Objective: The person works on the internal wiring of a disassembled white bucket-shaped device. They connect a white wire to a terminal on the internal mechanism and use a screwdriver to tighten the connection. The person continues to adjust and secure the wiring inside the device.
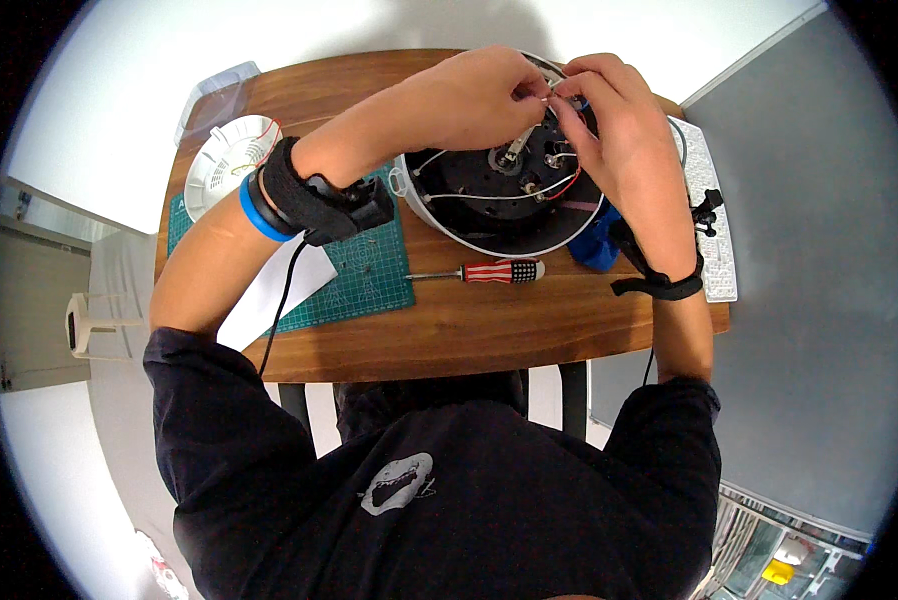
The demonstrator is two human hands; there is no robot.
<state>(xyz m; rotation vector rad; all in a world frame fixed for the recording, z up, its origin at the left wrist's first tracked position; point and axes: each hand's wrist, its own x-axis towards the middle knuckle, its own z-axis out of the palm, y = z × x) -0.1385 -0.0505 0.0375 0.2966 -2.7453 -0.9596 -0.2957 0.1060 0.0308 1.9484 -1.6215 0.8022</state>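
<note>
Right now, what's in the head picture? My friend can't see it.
A person's left hand and right hand are close together over an open, round white pot-shaped shell with wires inside, on a wooden table. A screwdriver lies in front, and a round white piece sits left.

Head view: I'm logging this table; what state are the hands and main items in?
Round appliance housing: open, wiring exposed
Slotted white cover: lying apart
Screwdriver: lying flat, unheld
Cutting mat: flat, partly covered
Paper sheet: lying flat
Left hand: pinching, held piece unclear
Right hand: likewise
</note>
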